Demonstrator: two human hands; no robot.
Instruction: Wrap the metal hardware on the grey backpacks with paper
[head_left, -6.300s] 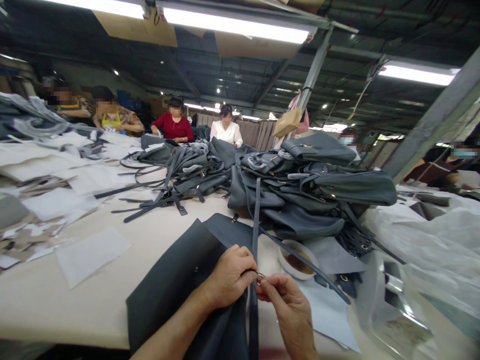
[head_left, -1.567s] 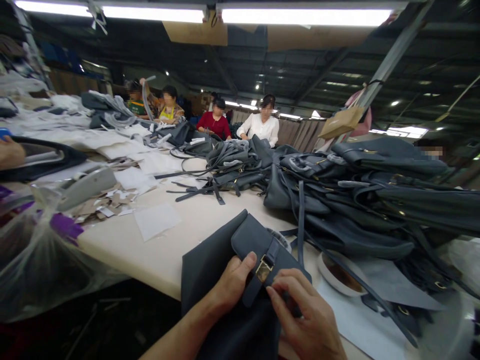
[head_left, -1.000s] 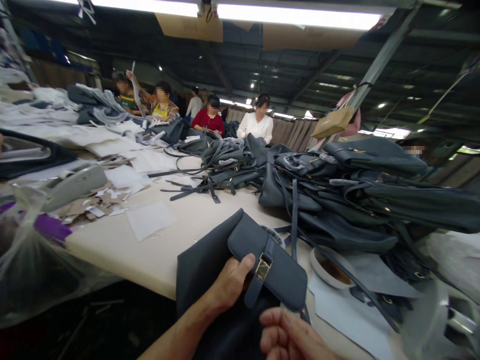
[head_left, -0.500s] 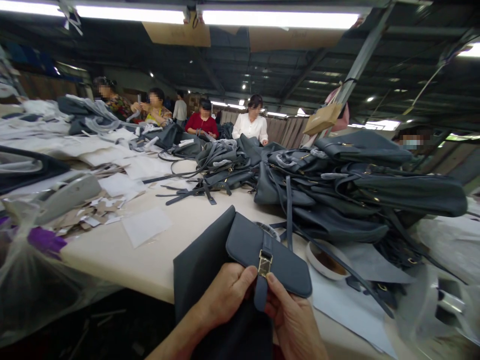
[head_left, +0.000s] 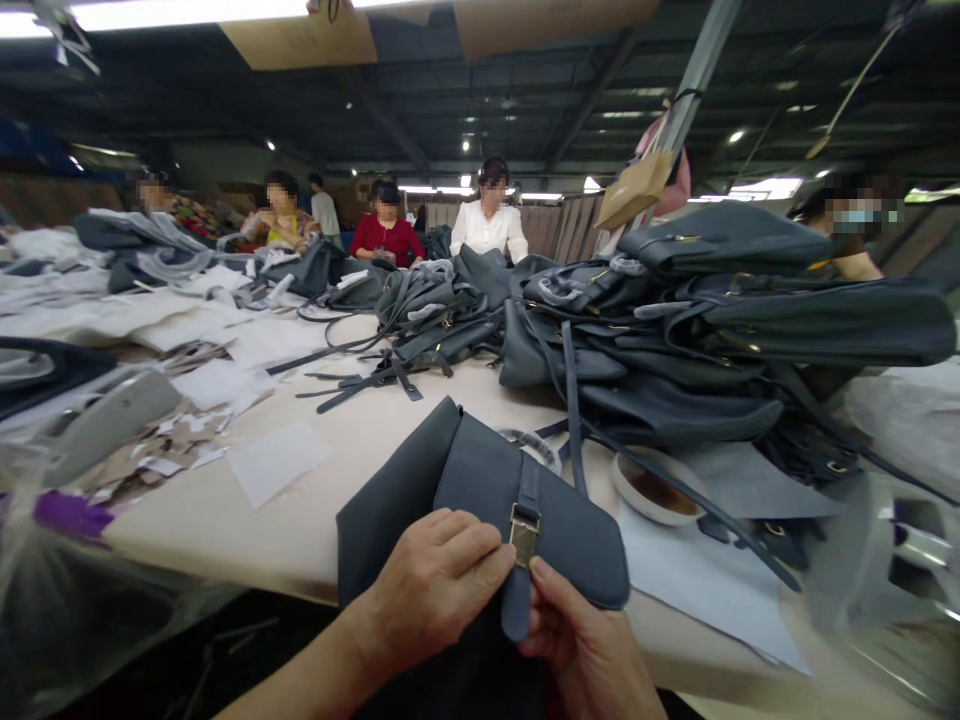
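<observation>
A dark blue-grey bag leans at the table's near edge, its flap facing me. Down the flap runs a short strap with a gold-coloured buckle, and the strap's rounded end hangs below it. My left hand is closed, with thumb and fingers at the buckle's left side. On the other side, my right hand pinches the flap's lower edge beside the strap end, thumb in front and fingers curled beneath. Behind the flap, a wrapped handle partly shows.
A heap of similar bags with trailing straps covers the table's right and back. A white bowl holds brown liquid. Grey tape dispensers stand left and right. Paper sheets and scraps lie left. Several people sit across the table.
My left hand has turned over, its fingers now reaching across the flap toward the buckle. The right hand keeps its place by the strap end. The camera view has shifted slightly.
</observation>
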